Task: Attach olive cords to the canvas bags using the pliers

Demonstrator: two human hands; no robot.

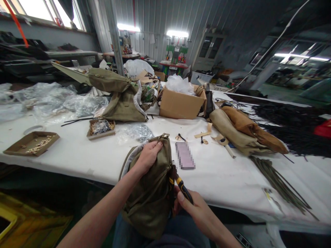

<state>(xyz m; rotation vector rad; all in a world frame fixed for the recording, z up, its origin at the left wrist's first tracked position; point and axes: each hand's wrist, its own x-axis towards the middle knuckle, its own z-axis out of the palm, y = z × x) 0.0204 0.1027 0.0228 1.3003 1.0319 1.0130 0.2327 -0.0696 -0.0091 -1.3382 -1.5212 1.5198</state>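
An olive-green fabric bag (152, 196) rests on my lap against the table's front edge, its zippered rim facing up. My left hand (148, 156) grips the bag near the top edge, fingers closed on the cloth. In my right hand (190, 203) is a pair of pliers (183, 187) with black and yellow handles. The pliers' jaws are up against the bag's right side, by the zipper; what lies between them is too small to tell. Just beyond the pliers, a blurred-out pinkish phone-shaped object (185, 155) lies on the table.
A shallow tray (15, 148) and small box (100, 135) of metal fittings stand left. Behind are another olive bag (121, 103), plastic bags (57, 100) and a cardboard box (181, 105). Brown and tan fabric pieces (240, 131) and olive cords (281, 186) lie right on the white table (222, 182).
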